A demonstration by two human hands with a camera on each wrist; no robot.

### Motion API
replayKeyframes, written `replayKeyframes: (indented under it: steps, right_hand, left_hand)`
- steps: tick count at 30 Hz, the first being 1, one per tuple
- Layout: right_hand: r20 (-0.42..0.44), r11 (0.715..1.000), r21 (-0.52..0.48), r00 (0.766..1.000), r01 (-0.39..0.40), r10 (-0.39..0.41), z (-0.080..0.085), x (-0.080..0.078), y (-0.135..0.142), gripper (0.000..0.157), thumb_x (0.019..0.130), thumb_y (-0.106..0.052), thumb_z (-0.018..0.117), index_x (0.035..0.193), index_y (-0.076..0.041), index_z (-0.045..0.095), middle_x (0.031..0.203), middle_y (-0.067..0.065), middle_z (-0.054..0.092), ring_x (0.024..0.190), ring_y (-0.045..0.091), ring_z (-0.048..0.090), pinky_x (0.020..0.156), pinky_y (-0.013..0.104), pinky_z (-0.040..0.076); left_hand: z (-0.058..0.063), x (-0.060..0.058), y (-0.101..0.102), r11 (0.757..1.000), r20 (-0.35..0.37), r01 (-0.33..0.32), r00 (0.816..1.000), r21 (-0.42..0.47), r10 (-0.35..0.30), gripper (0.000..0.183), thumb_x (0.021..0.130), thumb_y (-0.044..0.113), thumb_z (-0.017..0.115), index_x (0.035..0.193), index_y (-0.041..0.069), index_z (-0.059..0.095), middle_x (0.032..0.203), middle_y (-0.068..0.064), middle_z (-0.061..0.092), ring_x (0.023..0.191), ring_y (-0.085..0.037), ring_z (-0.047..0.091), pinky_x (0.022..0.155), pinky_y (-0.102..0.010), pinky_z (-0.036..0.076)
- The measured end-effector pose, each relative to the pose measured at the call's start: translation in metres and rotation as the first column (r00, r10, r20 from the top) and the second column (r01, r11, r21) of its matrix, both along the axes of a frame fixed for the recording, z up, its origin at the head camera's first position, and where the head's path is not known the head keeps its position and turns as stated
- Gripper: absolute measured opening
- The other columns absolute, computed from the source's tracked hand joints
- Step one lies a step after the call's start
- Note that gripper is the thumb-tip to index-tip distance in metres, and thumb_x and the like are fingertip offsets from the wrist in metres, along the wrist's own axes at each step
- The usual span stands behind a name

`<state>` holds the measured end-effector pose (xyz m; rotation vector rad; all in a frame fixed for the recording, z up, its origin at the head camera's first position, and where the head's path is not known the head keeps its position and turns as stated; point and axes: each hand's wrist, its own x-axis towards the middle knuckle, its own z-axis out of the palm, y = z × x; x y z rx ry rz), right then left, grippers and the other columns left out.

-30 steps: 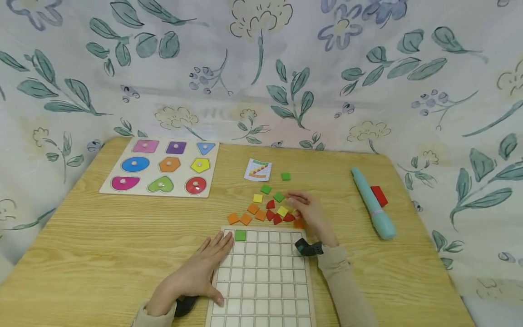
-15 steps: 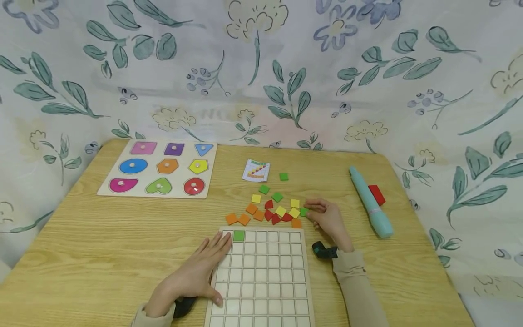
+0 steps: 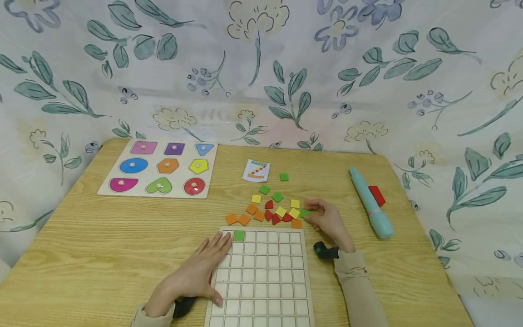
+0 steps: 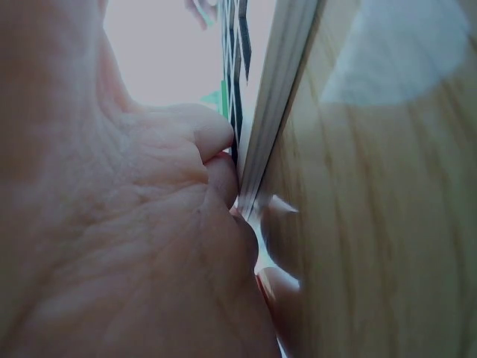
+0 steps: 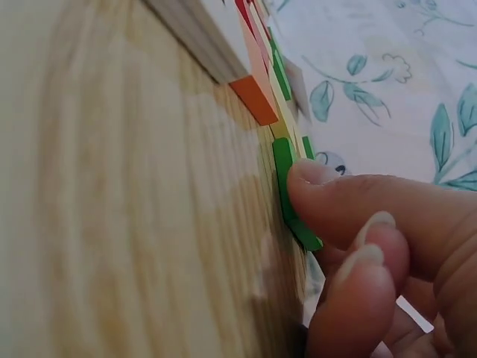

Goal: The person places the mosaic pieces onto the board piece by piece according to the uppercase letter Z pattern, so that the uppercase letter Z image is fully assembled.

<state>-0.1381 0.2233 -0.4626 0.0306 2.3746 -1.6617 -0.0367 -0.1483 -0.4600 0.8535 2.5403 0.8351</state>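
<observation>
My left hand [image 3: 200, 268] lies spread over the left edge of a pale wooden grid board [image 3: 269, 268], its fingertips by the top left squares. In the left wrist view the palm [image 4: 134, 239] runs alongside the board's edge [image 4: 276, 97]. A green square tile [image 3: 239, 235] sits in the board's top row, beside those fingertips. Right of the tile pile, my right hand [image 3: 328, 222] holds another green square tile [image 3: 304, 213] by its edge. The right wrist view has the thumb against this green tile [image 5: 287, 186], low over the table, with other fingers curled below.
Orange [image 3: 244, 220], yellow [image 3: 280, 211], red [image 3: 276, 220] and green [image 3: 277, 197] tiles lie loose beyond the board. Behind them is a small pattern card [image 3: 256, 170]. A knobbed shape puzzle [image 3: 159, 168] lies back left; a turquoise stick-like object [image 3: 372, 204] and red block [image 3: 377, 195] lie right.
My right hand has moved right, off the tiles, uncovering yellow ones and the green tile at its fingertips. Over the last half second it barely shifts. My left hand stays put.
</observation>
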Motion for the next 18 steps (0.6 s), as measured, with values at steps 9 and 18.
replayKeyframes:
  steps: [9,18]
  right_hand:
    - [0.037,0.997,0.0,0.996,0.079,-0.079,0.0,0.0,-0.004,0.032,0.089,-0.002,0.066,0.12,0.003,0.06,0.093,0.009,0.06,0.056,0.007,0.05,0.05,0.019,0.047]
    - [0.059,0.965,-0.157,0.978,0.208,-0.202,0.004,0.004,-0.047,0.026,0.092,-0.007,0.064,0.116,0.004,0.066,0.082,0.001,0.07,0.06,0.006,0.06,0.057,0.017,0.054]
  left_hand:
    - [0.0,0.0,0.0,1.0,0.0,-0.004,1.0,-0.002,0.004,0.138,0.049,0.059,0.083,0.155,0.003,0.015,0.163,-0.016,0.012,0.149,-0.042,0.007,0.108,-0.007,-0.023]
    - [0.003,0.0,-0.001,1.0,0.004,-0.001,1.0,-0.004,0.001,0.137,0.05,0.06,0.083,0.154,0.002,0.017,0.162,-0.017,0.013,0.149,-0.043,0.008,0.107,-0.006,-0.023]
